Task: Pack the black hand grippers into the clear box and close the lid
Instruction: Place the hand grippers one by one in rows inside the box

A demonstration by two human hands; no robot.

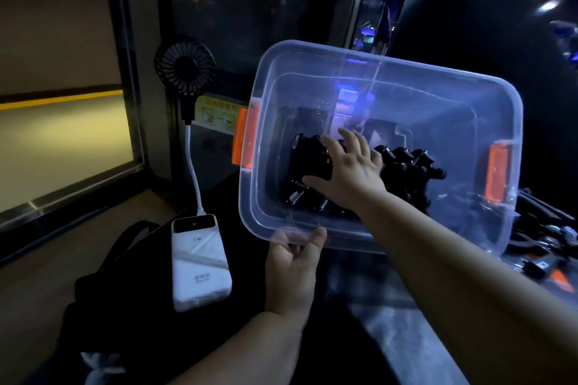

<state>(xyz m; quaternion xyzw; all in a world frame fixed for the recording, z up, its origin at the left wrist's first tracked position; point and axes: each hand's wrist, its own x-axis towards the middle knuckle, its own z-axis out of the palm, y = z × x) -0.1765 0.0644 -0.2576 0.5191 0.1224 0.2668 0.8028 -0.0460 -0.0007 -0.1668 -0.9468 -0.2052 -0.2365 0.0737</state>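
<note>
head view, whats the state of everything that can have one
clear box, open, no lid on, tilted toward the camera
hand grippers, several inside the box
left hand, grips the box's near rim
right hand, fingers spread flat on the grippers
orange latches, unfastened
fan, plugged into the power bank; spinning unclear

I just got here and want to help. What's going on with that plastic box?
A person is packing black hand grippers into a clear box. The left hand grips the box's near rim, while the right hand reaches inside with its fingers spread on the pile. The box is open, with no lid on it. More dark pieces, seemingly grippers too, lie outside on the right.
</note>
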